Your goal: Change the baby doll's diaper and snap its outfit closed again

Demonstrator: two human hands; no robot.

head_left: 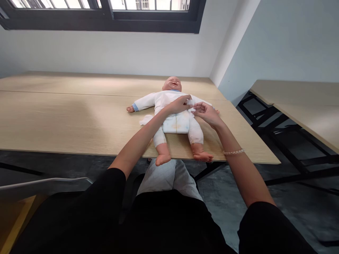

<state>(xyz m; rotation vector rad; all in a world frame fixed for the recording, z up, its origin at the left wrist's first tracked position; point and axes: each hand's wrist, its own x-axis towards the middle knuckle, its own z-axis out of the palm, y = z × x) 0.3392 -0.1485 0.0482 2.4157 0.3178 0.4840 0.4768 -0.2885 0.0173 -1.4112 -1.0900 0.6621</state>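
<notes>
Doll (175,122): lies on its back on the table (66,120) — head far away, bare feet at the near edge.
Left hand (180,104): on the doll's tummy, fingers pinching the white shirt (159,99).
Right hand (208,113): just beside the left, fingers curled in close at the shirt — cannot tell if it grips.
Cloth (146,120): small, white, touching the doll's side.

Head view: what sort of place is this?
Probably a classroom or training room: a baby doll lies on a long wooden table, a second table stands to the right, and a black-framed window runs above.
</notes>
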